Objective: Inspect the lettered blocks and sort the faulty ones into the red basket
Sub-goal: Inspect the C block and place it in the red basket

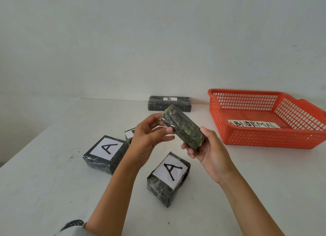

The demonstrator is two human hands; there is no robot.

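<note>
Both hands hold one dark, plastic-wrapped block (183,126) up above the table, tilted, with no letter label showing on its visible faces. My left hand (150,135) grips its far upper end; my right hand (206,146) cups its near lower end. The red basket (229,131), marked ABNORMAL on a paper strip inside, stands to the right and holds no blocks. Two blocks labelled A lie on the table, one at left (105,153) and one near the front (168,178). A flat block labelled B (169,103) lies by the wall.
Another labelled block (129,134) is mostly hidden behind my left hand. The white table (44,191) meets a pale wall at the back. A dark wrapped piece (72,224) lies at the near edge by my left sleeve.
</note>
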